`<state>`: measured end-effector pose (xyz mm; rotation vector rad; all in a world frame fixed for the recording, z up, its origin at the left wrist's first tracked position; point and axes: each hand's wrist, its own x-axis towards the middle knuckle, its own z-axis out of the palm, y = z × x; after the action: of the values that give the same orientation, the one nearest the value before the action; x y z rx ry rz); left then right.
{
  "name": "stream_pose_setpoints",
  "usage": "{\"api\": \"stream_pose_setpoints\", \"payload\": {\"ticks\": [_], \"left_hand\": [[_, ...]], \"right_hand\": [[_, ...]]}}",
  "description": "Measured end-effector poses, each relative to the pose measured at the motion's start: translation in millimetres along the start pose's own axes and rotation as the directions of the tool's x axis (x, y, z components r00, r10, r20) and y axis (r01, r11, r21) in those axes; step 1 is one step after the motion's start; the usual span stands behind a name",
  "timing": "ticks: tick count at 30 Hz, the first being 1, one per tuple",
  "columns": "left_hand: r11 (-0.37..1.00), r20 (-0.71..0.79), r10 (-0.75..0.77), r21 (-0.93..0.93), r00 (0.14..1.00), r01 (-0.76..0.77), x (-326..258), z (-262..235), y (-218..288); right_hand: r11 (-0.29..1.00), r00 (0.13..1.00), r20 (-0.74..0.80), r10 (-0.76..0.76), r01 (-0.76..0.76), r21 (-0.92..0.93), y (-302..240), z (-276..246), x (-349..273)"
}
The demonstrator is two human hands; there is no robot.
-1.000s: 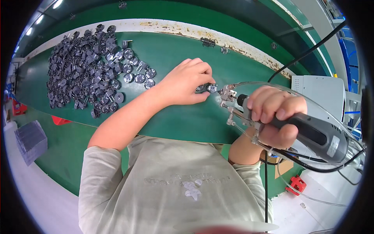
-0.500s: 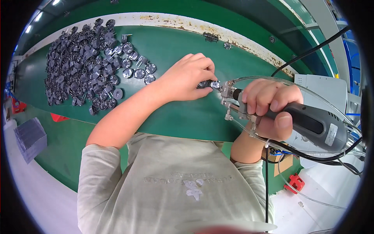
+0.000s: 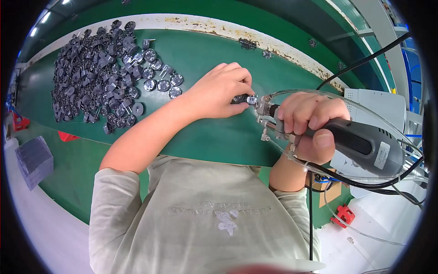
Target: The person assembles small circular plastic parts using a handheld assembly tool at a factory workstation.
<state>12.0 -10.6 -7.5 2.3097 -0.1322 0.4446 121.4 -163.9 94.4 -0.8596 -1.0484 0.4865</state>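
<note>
Dozens of small grey parts (image 3: 98, 75) heaped left on green bench (image 3: 205, 137). Left hand (image 3: 221, 91) pinching one part (image 3: 241, 98); right hand (image 3: 308, 125) clenched around one grey power tool (image 3: 360, 146).

Small dark round part (image 3: 240, 98) pinched over green table; grey power screwdriver (image 3: 365, 146) level, tip touching it.

small part (image 3: 240, 98): mostly covered by left hand (image 3: 219, 91) fingers | tool (image 3: 360, 144) tip: too small to resolve | pile (image 3: 91, 77): single pieces indistinct
</note>
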Motion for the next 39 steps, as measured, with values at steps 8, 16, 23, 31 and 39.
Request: {"api": "stream_pose_setpoints", "payload": {"ticks": [8,16,23,31,39], "left_hand": [[0.998,-0.006,0.048,0.049,0.999,-0.047,1,-1,2],[0.991,-0.069,-0.007,0.132,0.998,0.016,7,-12,20],[0.795,-0.337,-0.193,0.496,0.921,0.348,103,-65,-76],[0.892,-0.094,-0.072,0.44,0.993,0.106,163,-16,-76],[0.934,0.184,-0.125,0.352,0.975,0.054,225,19,-74]], "right_hand": [[0.976,0.963,0.252,-0.099,0.143,-0.164,11,-4,5],[0.974,0.977,0.029,-0.212,0.214,-0.071,-41,-15,1],[0.974,0.975,-0.084,-0.207,0.198,-0.109,-34,-22,-3],[0.976,0.968,-0.183,-0.169,0.139,-0.165,-20,-9,-5],[0.982,0.96,-0.242,-0.141,0.104,-0.16,-19,-11,-8]]}}
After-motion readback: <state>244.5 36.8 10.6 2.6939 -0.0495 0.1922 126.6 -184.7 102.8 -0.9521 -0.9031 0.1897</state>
